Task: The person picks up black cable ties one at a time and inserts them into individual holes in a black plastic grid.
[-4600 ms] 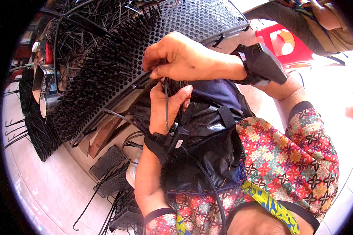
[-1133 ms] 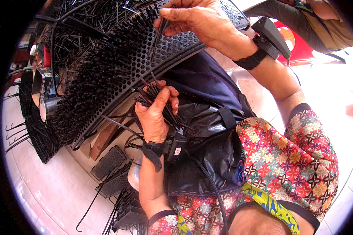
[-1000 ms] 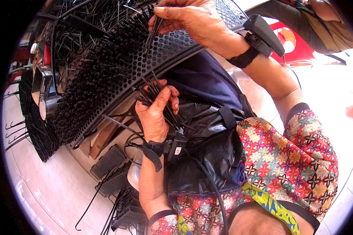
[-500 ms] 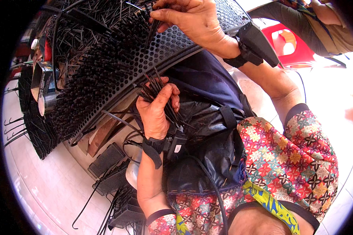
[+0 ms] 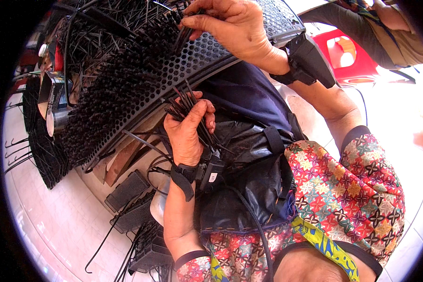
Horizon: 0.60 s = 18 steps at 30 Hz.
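Observation:
A long black perforated panel (image 5: 192,58) lies slantwise across my lap, its holes honeycomb-like. Thin black rods (image 5: 122,80) stand packed in its left and middle part, while the holes toward the right end are bare. My right hand (image 5: 235,28) is closed over the panel, thumb and fingers pinching a few dark rods (image 5: 182,40) that point down at the edge of the packed ones. Below the panel's near edge, my left hand (image 5: 190,124) is wrapped round a loose bundle of similar black rods (image 5: 185,104). Their ends fan out on both sides of the fist.
Behind the panel lies a heap of loose black rods (image 5: 99,47). A metal can (image 5: 57,121) and a box stand at the left. Black mesh-like blocks (image 5: 128,190) with hooked wires lie on the floor below. A red plastic stool (image 5: 345,54) and another person's leg (image 5: 366,33) are at the upper right.
My right hand has shifted slightly right and down over the panel, still pinching rods. The left hand and its bundle have hardly moved.

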Each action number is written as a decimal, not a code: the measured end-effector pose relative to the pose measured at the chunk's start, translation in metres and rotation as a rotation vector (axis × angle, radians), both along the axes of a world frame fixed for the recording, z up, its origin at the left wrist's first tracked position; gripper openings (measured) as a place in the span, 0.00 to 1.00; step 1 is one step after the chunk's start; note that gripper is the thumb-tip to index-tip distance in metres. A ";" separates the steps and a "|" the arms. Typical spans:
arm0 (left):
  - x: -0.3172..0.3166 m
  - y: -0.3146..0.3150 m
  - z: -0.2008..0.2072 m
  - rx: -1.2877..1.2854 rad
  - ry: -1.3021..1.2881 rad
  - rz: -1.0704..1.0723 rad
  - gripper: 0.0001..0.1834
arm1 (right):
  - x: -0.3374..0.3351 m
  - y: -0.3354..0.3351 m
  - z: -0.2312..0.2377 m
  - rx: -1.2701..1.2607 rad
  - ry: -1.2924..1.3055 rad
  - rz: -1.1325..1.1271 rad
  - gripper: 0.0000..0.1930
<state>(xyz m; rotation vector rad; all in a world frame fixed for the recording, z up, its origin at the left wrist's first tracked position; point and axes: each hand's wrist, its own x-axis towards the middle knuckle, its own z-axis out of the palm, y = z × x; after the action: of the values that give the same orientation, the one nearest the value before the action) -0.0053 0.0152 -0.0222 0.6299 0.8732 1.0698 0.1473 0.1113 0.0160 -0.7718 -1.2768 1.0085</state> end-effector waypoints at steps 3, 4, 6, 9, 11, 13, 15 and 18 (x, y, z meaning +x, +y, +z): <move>0.000 0.000 0.001 -0.005 0.002 0.006 0.10 | 0.000 0.002 -0.003 0.175 -0.134 -0.067 0.05; 0.000 0.000 0.001 -0.005 0.002 0.006 0.10 | 0.001 0.002 -0.004 0.195 -0.154 -0.057 0.06; 0.000 0.000 -0.001 -0.007 -0.009 0.003 0.10 | 0.001 0.002 -0.005 0.235 -0.191 -0.039 0.06; 0.000 0.000 -0.002 -0.003 -0.020 -0.005 0.10 | 0.001 -0.001 -0.002 0.430 -0.379 -0.116 0.06; 0.000 0.000 -0.002 -0.002 -0.030 -0.009 0.10 | 0.001 -0.001 -0.002 0.492 -0.456 -0.110 0.07; 0.000 0.000 -0.002 -0.003 -0.045 -0.012 0.11 | 0.000 -0.001 -0.001 0.556 -0.531 -0.089 0.07; -0.002 0.000 -0.004 -0.014 -0.052 -0.011 0.11 | -0.001 -0.002 -0.001 0.595 -0.582 -0.034 0.07; -0.002 0.001 -0.005 -0.012 -0.045 -0.011 0.11 | -0.005 0.000 0.001 0.688 -0.601 0.033 0.05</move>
<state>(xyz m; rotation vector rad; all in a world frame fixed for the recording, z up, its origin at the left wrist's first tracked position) -0.0076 0.0158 -0.0268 0.5976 0.8356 1.0648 0.1426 0.1110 0.0165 -0.5162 -2.0065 0.2937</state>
